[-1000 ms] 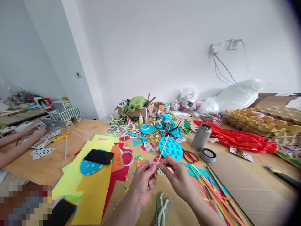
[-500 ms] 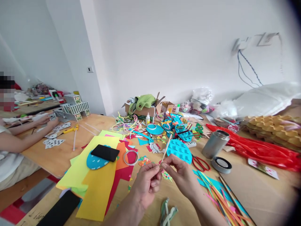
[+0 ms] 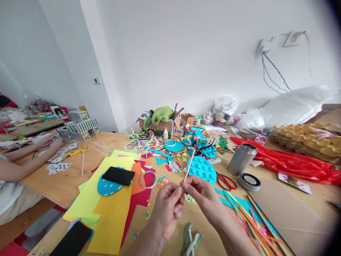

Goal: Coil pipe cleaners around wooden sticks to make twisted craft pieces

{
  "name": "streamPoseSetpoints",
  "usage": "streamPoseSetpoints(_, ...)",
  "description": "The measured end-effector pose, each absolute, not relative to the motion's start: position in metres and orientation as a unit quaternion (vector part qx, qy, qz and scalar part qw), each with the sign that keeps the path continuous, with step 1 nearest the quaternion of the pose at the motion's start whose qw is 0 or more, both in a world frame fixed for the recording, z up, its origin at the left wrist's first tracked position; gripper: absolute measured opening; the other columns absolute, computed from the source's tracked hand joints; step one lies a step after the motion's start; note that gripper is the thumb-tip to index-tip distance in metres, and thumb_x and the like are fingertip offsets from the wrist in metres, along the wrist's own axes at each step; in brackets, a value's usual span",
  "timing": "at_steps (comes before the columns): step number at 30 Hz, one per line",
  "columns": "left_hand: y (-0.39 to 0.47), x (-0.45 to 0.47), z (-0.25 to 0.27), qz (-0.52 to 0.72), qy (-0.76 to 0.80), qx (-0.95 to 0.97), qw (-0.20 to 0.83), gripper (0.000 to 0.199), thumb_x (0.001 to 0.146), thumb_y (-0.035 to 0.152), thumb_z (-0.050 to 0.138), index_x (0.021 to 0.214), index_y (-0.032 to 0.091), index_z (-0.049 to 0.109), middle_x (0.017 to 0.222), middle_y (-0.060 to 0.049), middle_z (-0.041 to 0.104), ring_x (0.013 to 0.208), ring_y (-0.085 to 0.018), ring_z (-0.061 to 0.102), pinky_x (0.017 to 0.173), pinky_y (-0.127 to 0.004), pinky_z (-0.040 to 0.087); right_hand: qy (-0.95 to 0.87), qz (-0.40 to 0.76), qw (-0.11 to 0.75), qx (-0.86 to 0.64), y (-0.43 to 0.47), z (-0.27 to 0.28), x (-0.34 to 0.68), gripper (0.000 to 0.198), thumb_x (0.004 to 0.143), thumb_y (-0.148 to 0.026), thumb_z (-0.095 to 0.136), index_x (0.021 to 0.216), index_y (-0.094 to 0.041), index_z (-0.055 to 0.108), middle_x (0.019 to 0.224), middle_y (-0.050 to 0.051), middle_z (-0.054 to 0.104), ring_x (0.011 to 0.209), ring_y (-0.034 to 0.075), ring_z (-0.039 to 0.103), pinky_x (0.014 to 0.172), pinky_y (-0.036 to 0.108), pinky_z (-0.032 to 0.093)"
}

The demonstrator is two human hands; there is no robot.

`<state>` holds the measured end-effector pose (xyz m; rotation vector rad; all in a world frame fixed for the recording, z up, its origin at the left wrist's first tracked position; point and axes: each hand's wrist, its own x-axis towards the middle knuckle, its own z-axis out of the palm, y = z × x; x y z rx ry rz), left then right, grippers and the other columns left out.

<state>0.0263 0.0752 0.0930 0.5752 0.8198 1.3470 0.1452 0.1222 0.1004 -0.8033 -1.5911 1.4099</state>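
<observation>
Both my hands meet over the table around the lower end of a thin pale wooden stick (image 3: 189,166), which points up and away from me. My left hand (image 3: 169,202) is closed, thumb on top, at the stick's bottom end. The thumb and fingers of my right hand (image 3: 201,195) pinch it just above. My fingers hide the lowest part of the stick. Behind it lies a blue disc with raised bumps (image 3: 204,170). A green-and-white twisted cord (image 3: 191,241) rests on the table below my hands. Small coloured paper fish (image 3: 162,182) lie beyond my left hand.
Yellow paper (image 3: 109,220), a black phone (image 3: 118,175) and a tape roll (image 3: 148,179) lie left. Right are red-handled scissors (image 3: 227,182), a steel flask (image 3: 241,160), its lid (image 3: 249,182) and paper strips (image 3: 247,224). Far left, a person's arms (image 3: 32,163) are near playing cards (image 3: 58,168).
The view has shifted slightly, so the wall sockets and flask appear further left. My hands keep hold of the stick in nearly the same pose.
</observation>
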Motion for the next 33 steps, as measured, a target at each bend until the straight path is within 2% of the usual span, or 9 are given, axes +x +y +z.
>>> streamPoseSetpoints(6, 0.091, 0.042, 0.1, 0.596, 0.401, 0.318, 0.619, 0.032, 0.07, 0.038, 0.067, 0.064, 0.015, 0.046, 0.049, 0.007, 0.042, 0.035, 0.001, 0.022, 0.037, -0.019, 0.009, -0.644, 0.521, 0.443, -0.343, 0.126, 0.106, 0.158, 0.031, 0.081, -0.045, 0.055, 0.068, -0.016, 0.055, 0.062, 0.001, 0.056, 0.06, 0.014, 0.05, 0.056, 0.025, 0.039)
streamPoseSetpoints(11, 0.104, 0.054, 0.096, 0.587, 0.367, 0.286, 0.662, 0.034, 0.068, 0.038, 0.069, 0.063, 0.015, 0.045, 0.051, 0.008, 0.042, 0.035, 0.001, 0.021, 0.037, -0.018, 0.007, -0.655, 0.474, 0.444, -0.386, 0.134, 0.109, 0.169, 0.035, 0.084, -0.046, 0.049, 0.066, -0.017, 0.055, 0.063, 0.001, 0.055, 0.063, 0.015, 0.05, 0.06, 0.026, 0.04)
streamPoseSetpoints(15, 0.105, 0.061, 0.092, 0.565, 0.354, 0.285, 0.689, 0.034, 0.069, 0.04, 0.068, 0.064, 0.015, 0.044, 0.052, 0.008, 0.041, 0.036, 0.001, 0.018, 0.037, -0.019, 0.007, -0.672, 0.437, 0.438, -0.406, 0.136, 0.107, 0.173, 0.034, 0.083, -0.046, 0.05, 0.065, -0.017, 0.051, 0.06, 0.0, 0.052, 0.059, 0.014, 0.047, 0.056, 0.025, 0.038)
streamPoseSetpoints(18, 0.105, 0.067, 0.087, 0.571, 0.381, 0.32, 0.653, 0.036, 0.072, 0.045, 0.063, 0.064, 0.016, 0.044, 0.051, 0.008, 0.037, 0.037, -0.001, 0.018, 0.037, -0.019, 0.01, -0.695, 0.343, 0.438, -0.455, 0.132, 0.103, 0.168, 0.034, 0.086, -0.043, 0.046, 0.062, -0.019, 0.045, 0.058, -0.001, 0.048, 0.057, 0.014, 0.045, 0.053, 0.026, 0.034)
streamPoseSetpoints(22, 0.104, 0.071, 0.076, 0.609, 0.415, 0.384, 0.556, 0.033, 0.077, 0.047, 0.058, 0.071, 0.016, 0.049, 0.058, 0.005, 0.042, 0.047, -0.004, 0.033, 0.042, -0.017, 0.023, -0.701, 0.172, 0.457, -0.52, 0.125, 0.098, 0.161, 0.034, 0.088, -0.04, 0.039, 0.059, -0.022, 0.034, 0.058, -0.002, 0.04, 0.056, 0.015, 0.04, 0.054, 0.028, 0.029)
streamPoseSetpoints(24, 0.104, 0.071, 0.072, 0.604, 0.427, 0.388, 0.55, 0.033, 0.078, 0.047, 0.057, 0.071, 0.016, 0.049, 0.058, 0.006, 0.041, 0.047, -0.004, 0.032, 0.042, -0.017, 0.022, -0.702, 0.199, 0.445, -0.519, 0.126, 0.098, 0.162, 0.035, 0.089, -0.041, 0.037, 0.059, -0.022, 0.035, 0.058, -0.002, 0.04, 0.056, 0.015, 0.041, 0.054, 0.028, 0.03)
streamPoseSetpoints(28, 0.105, 0.068, 0.075, 0.585, 0.43, 0.37, 0.58, 0.035, 0.076, 0.048, 0.058, 0.066, 0.017, 0.046, 0.051, 0.009, 0.035, 0.039, -0.002, 0.02, 0.037, -0.018, 0.013, -0.702, 0.361, 0.4, -0.466, 0.133, 0.107, 0.172, 0.045, 0.092, -0.046, 0.024, 0.064, -0.019, 0.047, 0.063, 0.002, 0.052, 0.061, 0.016, 0.05, 0.057, 0.026, 0.038)
streamPoseSetpoints(30, 0.105, 0.068, 0.079, 0.584, 0.422, 0.354, 0.597, 0.037, 0.074, 0.049, 0.06, 0.064, 0.017, 0.043, 0.049, 0.009, 0.034, 0.037, -0.001, 0.018, 0.036, -0.018, 0.011, -0.712, 0.354, 0.388, -0.466, 0.134, 0.11, 0.174, 0.044, 0.09, -0.048, 0.029, 0.064, -0.018, 0.049, 0.063, 0.002, 0.054, 0.062, 0.016, 0.051, 0.057, 0.026, 0.037)
streamPoseSetpoints(33, 0.104, 0.067, 0.084, 0.572, 0.408, 0.329, 0.631, 0.04, 0.07, 0.05, 0.064, 0.062, 0.017, 0.041, 0.047, 0.01, 0.034, 0.036, -0.001, 0.016, 0.035, -0.019, 0.008, -0.726, 0.286, 0.374, -0.501, 0.132, 0.111, 0.171, 0.038, 0.086, -0.045, 0.041, 0.058, -0.019, 0.044, 0.055, -0.001, 0.048, 0.055, 0.014, 0.045, 0.051, 0.024, 0.031)
